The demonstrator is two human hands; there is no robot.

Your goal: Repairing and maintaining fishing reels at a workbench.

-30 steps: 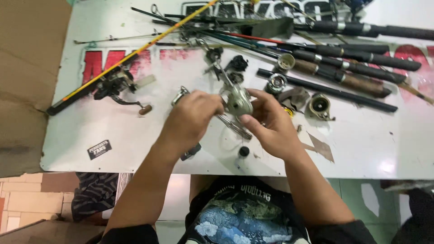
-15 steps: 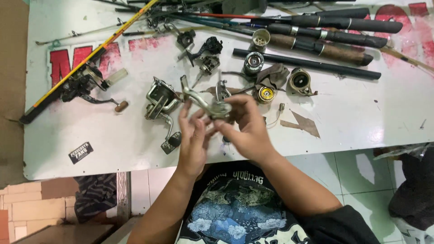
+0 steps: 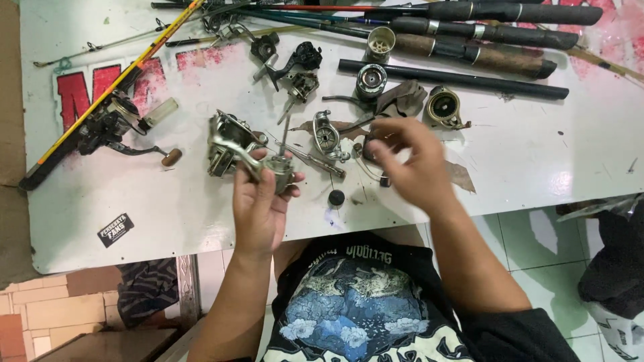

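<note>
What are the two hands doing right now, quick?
Left hand: closed, holding a reel body.
Right hand: fingers spread, blurred, above the table; cannot tell if it holds anything.

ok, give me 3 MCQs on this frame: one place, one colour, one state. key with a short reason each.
1. Where does the small black knob lie?
A. on the table edge between the two hands
B. on the floor tiles
C. on top of the rod handles

2. What colour is the long rod running diagonally at the left?
A. white
B. yellow
C. purple

3. What is the left hand doing?
A. resting flat and empty
B. holding a metal reel part
C. gripping a rod

Key: 1 A, the knob sits on the white table near its front edge, between the hands. 2 B, its shaft is yellow. 3 B, the fingers wrap the part, raised above the table; the right hand is blurred, its grip unclear.
</note>
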